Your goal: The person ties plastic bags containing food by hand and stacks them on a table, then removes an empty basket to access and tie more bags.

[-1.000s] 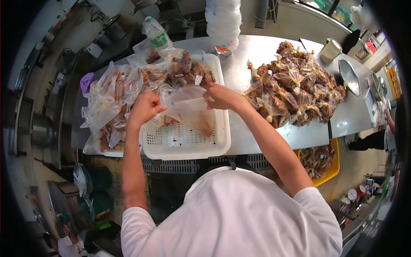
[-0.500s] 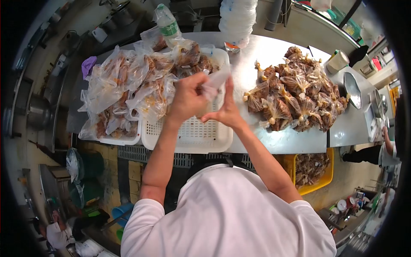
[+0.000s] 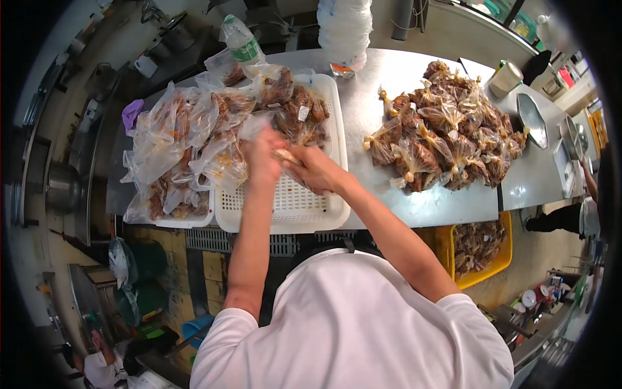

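My left hand, smeared by motion, is closed on a clear plastic bag, whose loose end sticks up above the fingers. Close against it, my right hand has its fingers wrapped round the same bag. A pale, twisted-looking stretch runs between the two hands; the rest of the bag is mostly hidden by my fingers. Both hands are over a white perforated basket. Bags of brown food lie at the basket's far end, one with a white label.
Open clear bags of brown food are heaped at the left. Many knotted bags form a pile on the steel table. A plastic bottle and a stack of clear containers stand behind. A yellow crate is below right.
Both hands have moved left and come together over the basket. My right hand, whose thumb and fingers were apart, has closed round the bag. The view has shifted slightly.
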